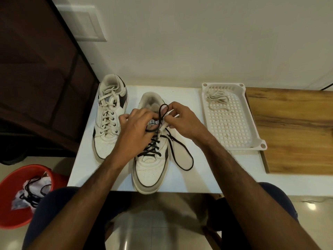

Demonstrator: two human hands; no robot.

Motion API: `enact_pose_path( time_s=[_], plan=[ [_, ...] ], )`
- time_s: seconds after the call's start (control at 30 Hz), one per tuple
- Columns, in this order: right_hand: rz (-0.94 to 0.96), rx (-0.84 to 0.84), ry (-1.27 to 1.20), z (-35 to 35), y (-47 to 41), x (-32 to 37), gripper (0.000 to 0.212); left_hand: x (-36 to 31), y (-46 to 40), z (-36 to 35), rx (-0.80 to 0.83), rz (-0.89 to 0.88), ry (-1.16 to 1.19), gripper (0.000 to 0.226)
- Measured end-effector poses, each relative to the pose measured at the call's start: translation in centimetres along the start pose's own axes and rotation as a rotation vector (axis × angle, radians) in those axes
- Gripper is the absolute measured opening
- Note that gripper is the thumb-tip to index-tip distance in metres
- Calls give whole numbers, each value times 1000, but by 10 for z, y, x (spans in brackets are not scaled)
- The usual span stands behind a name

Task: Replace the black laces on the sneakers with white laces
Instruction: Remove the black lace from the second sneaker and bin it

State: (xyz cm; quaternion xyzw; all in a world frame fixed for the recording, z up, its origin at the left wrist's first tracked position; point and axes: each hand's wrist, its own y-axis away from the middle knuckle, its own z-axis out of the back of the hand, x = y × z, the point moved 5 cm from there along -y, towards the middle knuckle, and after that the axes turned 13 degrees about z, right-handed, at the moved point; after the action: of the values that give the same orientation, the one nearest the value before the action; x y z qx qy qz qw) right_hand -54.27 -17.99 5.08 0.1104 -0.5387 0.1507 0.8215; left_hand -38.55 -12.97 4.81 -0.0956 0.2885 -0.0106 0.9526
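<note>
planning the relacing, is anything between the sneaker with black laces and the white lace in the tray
Nothing visible. The white lace lies loose in the tray, right of the black-laced sneaker; only bare table lies between them.

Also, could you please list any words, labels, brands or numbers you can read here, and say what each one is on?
Nothing can be read.
Tongue label on the near sneaker, between the left hand and right hand: dark print, too blurred and partly covered.
Far sneaker, tray, bucket: no text seen.
</note>
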Motion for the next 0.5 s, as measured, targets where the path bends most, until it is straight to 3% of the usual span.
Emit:
enact_pose_path(
  time_s=[0.23,0.33,0.43,0.5],
  plan=[
    [12,6,10,-1,-1,-1,14,2,-2,-1,-49,130,171,13],
    [11,22,-9,0,0,1,16,6,-2,12,-26,304,739,3],
    [6,30,-18,2,1,0,17,28,-7,43,-171,340,1317,15],
    [12,34,-12,2,0,1,17,46,-9,64,-254,340,1455,15]
  ],
)
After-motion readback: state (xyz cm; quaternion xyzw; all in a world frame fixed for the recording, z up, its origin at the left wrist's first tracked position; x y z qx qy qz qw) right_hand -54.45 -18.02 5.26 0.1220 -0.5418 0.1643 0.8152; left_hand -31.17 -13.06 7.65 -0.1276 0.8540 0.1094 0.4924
